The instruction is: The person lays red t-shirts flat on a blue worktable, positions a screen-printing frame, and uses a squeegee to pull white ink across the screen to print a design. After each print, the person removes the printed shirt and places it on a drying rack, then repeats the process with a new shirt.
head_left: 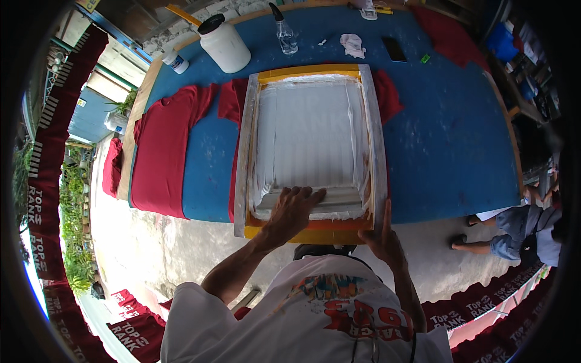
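A screen printing frame [377, 139], its edges partly yellow, lies over a dark red T-shirt [387, 100] in front of me. White ink covers its mesh [305, 127], where pale lettering shows faintly. Along the near end of the mesh rests a wide squeegee [345, 199]. My left hand [292, 210] is closed over the squeegee's left half, fingers pointing away and to the right. At the frame's near right corner, my right hand [381, 233] grips the outer edge, the thumb toward the near side. The shirt's front is hidden under the frame.
On the blue table [448, 145] lies another red shirt [160, 151] at left. A white tub [224, 48], small bottle [175, 62], spray bottle [285, 36], crumpled cloth [353, 45] and phone [394, 49] stand or lie farther back. Another person [514, 233] is at right. Printed red shirts hang around.
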The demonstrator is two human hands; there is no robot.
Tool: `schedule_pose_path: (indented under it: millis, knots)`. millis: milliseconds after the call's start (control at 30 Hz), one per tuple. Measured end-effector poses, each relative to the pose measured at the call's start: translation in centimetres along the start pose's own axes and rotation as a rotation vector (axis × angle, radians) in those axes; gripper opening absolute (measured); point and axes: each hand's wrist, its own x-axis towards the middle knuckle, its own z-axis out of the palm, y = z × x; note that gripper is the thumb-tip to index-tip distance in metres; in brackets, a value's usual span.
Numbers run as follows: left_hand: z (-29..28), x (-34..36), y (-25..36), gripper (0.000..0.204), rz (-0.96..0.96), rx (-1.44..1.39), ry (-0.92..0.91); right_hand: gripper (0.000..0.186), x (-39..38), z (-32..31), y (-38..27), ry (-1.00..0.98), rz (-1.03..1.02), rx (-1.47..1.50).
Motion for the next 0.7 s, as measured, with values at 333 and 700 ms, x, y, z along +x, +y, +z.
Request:
schedule_pose_path:
  millis: [333,700]
  knots:
    - [-5.7,13.1,-10.0,0.065,-0.082,-0.050,-0.007,0.122,0.1,0.1,0.1,0.011,0.007,-0.034]
    - [-2.6,28.2,-21.5,0.066,0.042,0.215,0.020,0.128,0.7,0.6,1.7,0.033,-0.079,-0.027]
